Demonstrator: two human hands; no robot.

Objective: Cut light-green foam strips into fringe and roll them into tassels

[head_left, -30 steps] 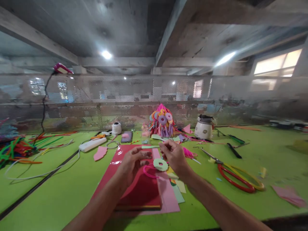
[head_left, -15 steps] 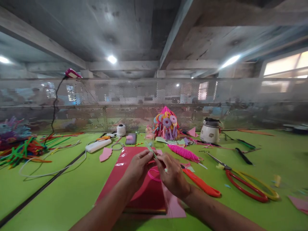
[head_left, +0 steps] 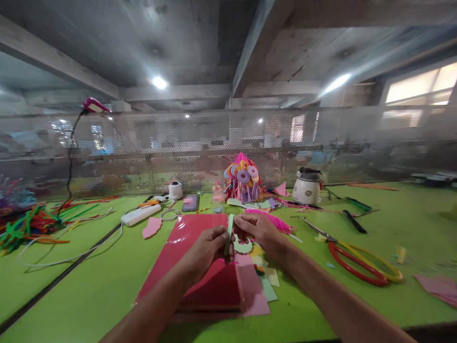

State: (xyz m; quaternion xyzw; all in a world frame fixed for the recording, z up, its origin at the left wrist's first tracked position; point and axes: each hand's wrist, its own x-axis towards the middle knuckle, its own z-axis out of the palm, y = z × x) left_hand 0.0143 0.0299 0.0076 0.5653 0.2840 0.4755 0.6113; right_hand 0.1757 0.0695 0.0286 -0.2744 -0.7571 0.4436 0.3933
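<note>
My left hand (head_left: 211,245) is closed on a pale green folded strip (head_left: 229,233), which stands nearly upright between thumb and fingers. Close to its right is my right hand (head_left: 263,231), fingers curled and thumb near the fingertips; what they hold, if anything, I cannot make out. Under both hands lies a red glossy folder-like sheet (head_left: 203,228). A pale green scalloped piece (head_left: 243,246) shows just below my right fingers. Pink paper (head_left: 252,286) sticks out from beneath the red sheet, beside several pale green and yellow scraps (head_left: 268,288).
Large scissors (head_left: 357,267) with red and yellow handles lie at right. Behind stand a tasselled paper ornament (head_left: 244,176), a white pot-like container (head_left: 306,189) and a thread spool (head_left: 175,190). A white power strip (head_left: 141,215) and coloured pipe cleaners (head_left: 26,224) lie left.
My right hand has drawn a little away from the left and upward, uncovering the scalloped piece and scraps. The green strip now stands more upright in my left hand. The view has shifted slightly.
</note>
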